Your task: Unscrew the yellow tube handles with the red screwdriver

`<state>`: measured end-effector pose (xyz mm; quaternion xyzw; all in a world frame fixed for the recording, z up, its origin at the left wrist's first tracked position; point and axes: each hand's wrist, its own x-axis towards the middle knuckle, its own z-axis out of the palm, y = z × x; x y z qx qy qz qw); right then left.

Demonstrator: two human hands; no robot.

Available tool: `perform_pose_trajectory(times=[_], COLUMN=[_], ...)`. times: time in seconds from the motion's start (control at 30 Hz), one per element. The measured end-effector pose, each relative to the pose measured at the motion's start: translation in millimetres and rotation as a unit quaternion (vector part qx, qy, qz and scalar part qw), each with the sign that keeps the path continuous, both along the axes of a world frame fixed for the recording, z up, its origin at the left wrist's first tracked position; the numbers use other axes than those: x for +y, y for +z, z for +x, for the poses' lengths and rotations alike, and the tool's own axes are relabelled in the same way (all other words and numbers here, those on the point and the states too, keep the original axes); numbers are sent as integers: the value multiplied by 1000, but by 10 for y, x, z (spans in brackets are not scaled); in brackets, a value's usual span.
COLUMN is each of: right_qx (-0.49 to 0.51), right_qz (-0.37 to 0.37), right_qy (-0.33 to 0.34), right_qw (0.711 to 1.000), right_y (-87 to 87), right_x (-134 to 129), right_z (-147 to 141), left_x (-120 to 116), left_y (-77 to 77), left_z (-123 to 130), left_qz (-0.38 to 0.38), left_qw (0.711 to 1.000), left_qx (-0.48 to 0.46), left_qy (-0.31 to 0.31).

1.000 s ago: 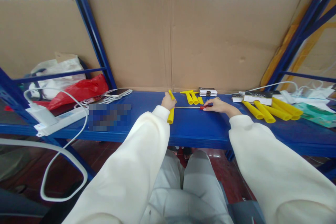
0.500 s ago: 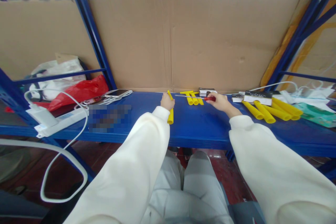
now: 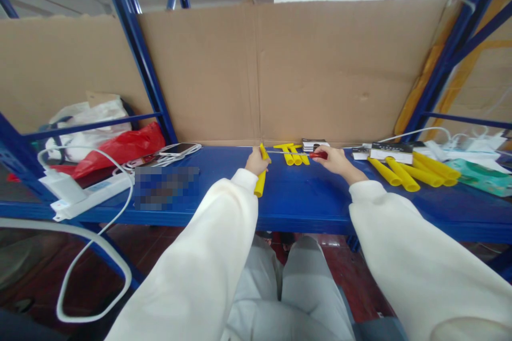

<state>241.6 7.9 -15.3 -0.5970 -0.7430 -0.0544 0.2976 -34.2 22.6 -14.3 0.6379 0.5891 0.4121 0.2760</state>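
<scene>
My left hand (image 3: pixel 255 162) is wrapped round a yellow plastic piece with a tube-like handle (image 3: pixel 260 187), held tilted above the blue shelf. In my right hand (image 3: pixel 336 161) is a screwdriver (image 3: pixel 319 155), gripped by its red handle. Its long thin shaft points left, and the tip reaches the upper part of the yellow piece by my left fingers; whether it sits in a screw is too small to see. Behind the shaft lie several yellow T-shaped pieces (image 3: pixel 295 159), side by side. A stack of small black-and-white boxes (image 3: pixel 315 144) stands beyond the screwdriver handle.
Several yellow tubes (image 3: pixel 401 175) lie at the right, by black-and-white boxes (image 3: pixel 391 152) and a green packet (image 3: pixel 480 176). A power strip (image 3: pixel 94 194), a phone (image 3: pixel 181 148) with white cables and a red bag (image 3: pixel 120 152) occupy the left. Cardboard (image 3: pixel 216 74) stands behind the blue shelf (image 3: pixel 224 201).
The yellow piece has tilted, its top now leaning right, and the screwdriver tip has come up to it. The whole view has shifted slightly downward in the picture.
</scene>
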Motion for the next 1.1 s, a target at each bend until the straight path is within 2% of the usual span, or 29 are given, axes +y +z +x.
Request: perform_pose_trajectory(times=[0.43, 1.1], right_qx=[15, 17], right_qz=[38, 48], right_qy=[8, 23], right_qw=[999, 998], right_y=[-60, -79], right_x=[80, 114], right_z=[68, 91], left_x=[83, 5], left_y=[-45, 0], left_z=[3, 12], left_qz=[-22, 0], left_qw=[999, 1000], left_qx=[-41, 18], left_qy=[14, 1])
